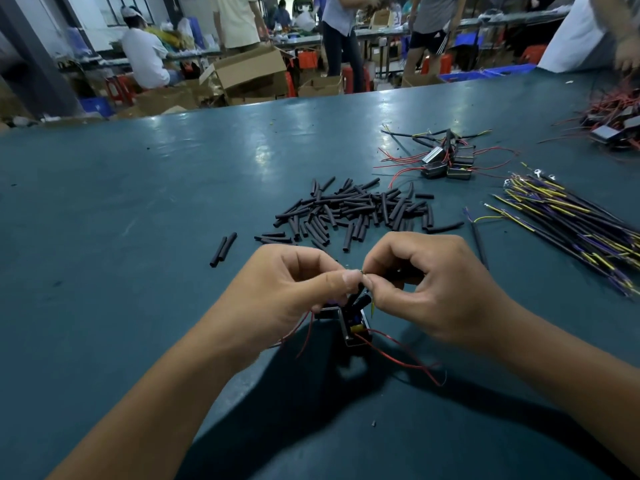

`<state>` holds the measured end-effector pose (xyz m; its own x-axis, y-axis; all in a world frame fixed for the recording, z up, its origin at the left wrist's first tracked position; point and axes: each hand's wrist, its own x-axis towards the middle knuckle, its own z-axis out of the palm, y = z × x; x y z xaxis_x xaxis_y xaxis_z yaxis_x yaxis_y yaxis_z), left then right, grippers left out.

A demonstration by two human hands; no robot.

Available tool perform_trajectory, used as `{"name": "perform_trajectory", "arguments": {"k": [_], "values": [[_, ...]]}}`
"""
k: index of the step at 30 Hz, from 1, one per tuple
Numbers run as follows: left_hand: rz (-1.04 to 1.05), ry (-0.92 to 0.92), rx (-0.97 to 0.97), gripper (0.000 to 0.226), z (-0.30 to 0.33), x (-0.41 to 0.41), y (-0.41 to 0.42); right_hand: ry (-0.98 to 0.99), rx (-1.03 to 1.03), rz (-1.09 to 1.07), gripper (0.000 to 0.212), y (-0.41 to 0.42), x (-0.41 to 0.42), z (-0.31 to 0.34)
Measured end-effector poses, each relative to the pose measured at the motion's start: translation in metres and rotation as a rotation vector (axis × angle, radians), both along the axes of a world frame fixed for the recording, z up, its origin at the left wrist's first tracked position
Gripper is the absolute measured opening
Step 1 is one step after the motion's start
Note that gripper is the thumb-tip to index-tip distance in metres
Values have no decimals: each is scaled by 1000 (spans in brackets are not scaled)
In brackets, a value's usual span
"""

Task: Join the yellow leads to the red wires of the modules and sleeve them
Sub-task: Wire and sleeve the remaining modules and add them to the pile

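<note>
Risk, splice: my left hand [294,289] and right hand [426,285] each pinch the tiny wire join [360,271] between fingertips, module [349,323] hanging just below, whose pull could, I judge, undo the twist; sleeves [353,213] lie beyond my knuckles

Module, leads and sleeves placed around the sleeve pile

A small black module [353,327] with thin red wires [398,355] trailing from it is held just nearer than the pile of short black sleeves [353,209]; more modules [446,164] are heaped beyond and right of the pile, and a bundle of yellow leads [568,220] is spread well to its right.
</note>
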<state>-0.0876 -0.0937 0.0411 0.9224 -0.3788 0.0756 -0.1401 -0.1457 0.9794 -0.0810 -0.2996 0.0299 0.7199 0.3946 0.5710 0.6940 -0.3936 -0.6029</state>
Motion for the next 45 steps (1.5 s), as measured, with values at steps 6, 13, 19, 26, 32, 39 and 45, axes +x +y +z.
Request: {"name": "perform_trajectory", "arguments": {"k": [6, 13, 19, 26, 32, 39, 45], "values": [[127, -676, 408, 9, 9, 11, 18, 48, 17, -6, 9, -1, 1, 1], [130, -1034, 523, 14, 2, 11, 10, 37, -9, 14, 8, -1, 0, 1], [215, -1027, 526, 26, 5, 12, 12, 62, 9, -1, 7, 0, 1, 2], [228, -228, 178, 11, 4, 8, 6, 133, 76, -26, 16, -3, 4, 0], [98, -39, 38, 18, 4, 2, -2, 161, 103, -42, 20, -3, 5, -1], [58, -404, 260, 14, 4, -3, -1, 149, 99, -81, 20, -3, 6, -1], [186, -1111, 567, 11, 2, 4, -1, 144, 76, -42, 16, -3, 5, 0]]}}
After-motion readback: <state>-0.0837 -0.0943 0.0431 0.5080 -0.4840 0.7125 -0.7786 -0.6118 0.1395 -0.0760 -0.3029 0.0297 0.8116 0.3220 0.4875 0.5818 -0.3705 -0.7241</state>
